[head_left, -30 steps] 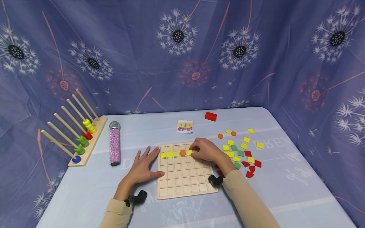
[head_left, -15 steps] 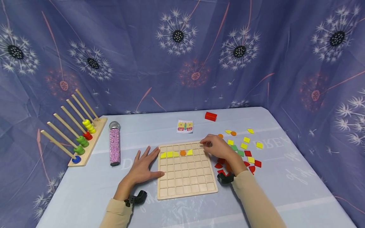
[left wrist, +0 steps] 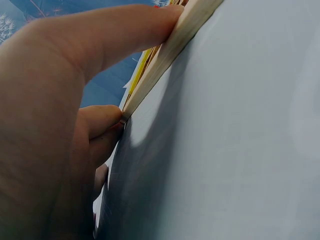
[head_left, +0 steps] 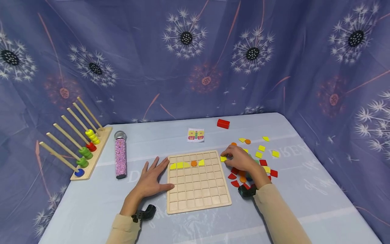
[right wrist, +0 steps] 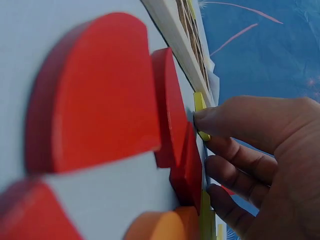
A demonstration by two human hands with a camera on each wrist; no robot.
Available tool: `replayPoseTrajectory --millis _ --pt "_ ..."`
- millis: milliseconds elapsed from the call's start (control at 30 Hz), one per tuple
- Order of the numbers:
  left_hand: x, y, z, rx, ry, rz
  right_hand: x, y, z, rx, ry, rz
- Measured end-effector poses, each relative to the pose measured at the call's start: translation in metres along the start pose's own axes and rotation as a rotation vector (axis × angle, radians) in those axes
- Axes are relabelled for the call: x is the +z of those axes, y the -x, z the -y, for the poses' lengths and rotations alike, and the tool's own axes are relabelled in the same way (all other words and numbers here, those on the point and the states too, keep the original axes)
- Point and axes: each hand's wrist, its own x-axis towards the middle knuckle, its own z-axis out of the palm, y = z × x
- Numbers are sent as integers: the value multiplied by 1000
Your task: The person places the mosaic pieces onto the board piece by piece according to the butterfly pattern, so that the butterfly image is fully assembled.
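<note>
A wooden grid board (head_left: 198, 188) lies in the middle of the table, with a row of yellow tiles (head_left: 180, 165) and an orange round tile (head_left: 194, 163) in its cells. Against the board's left edge rests my left hand (head_left: 152, 181), fingers spread and straight; the left wrist view has its thumb (left wrist: 125, 30) touching the wooden rim. Just off the board's right edge, my right hand (head_left: 241, 160) pinches a yellow tile (head_left: 223, 158) between thumb and finger. In the right wrist view the same yellow tile (right wrist: 200, 107) stands beyond several red tiles (right wrist: 107, 95).
Loose yellow, green, red and orange tiles, among them a yellow square (head_left: 275, 154), lie scattered right of the board. Behind it are a butterfly picture card (head_left: 196, 135) and a red block (head_left: 223, 124). A glittery microphone (head_left: 121, 157) and a bead-peg stand (head_left: 102, 140) are at left.
My right hand has left the yellow quarter-shaped tile in the grid and moved right, off the board, where it now pinches another yellow tile. The left hand stays put.
</note>
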Motion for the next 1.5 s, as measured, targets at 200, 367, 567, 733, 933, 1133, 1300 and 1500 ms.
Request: replayPoseTrajectory --millis 200,367,567,733,933,1133,1300,1500 --pt "1 -1 1 13 -12 -9 -1 0 3 25 2 0" --pt "1 -1 3 12 -17 -10 -3 -3 10 33 -5 -18" --pt "1 1 2 9 -1 -10 -6 -8 17 24 -19 -26" --pt "0 1 2 8 3 -10 -5 -9 22 -54 -109 -20" --pt "-1 2 1 9 0 -7 3 -13 34 -105 -169 8" --pt "0 1 2 6 0 -5 14 -21 41 -151 -99 43" --pt "1 1 2 6 8 -5 18 -24 44 -161 -50 73" --pt "1 1 2 -1 3 -8 21 -24 46 -176 -45 76"
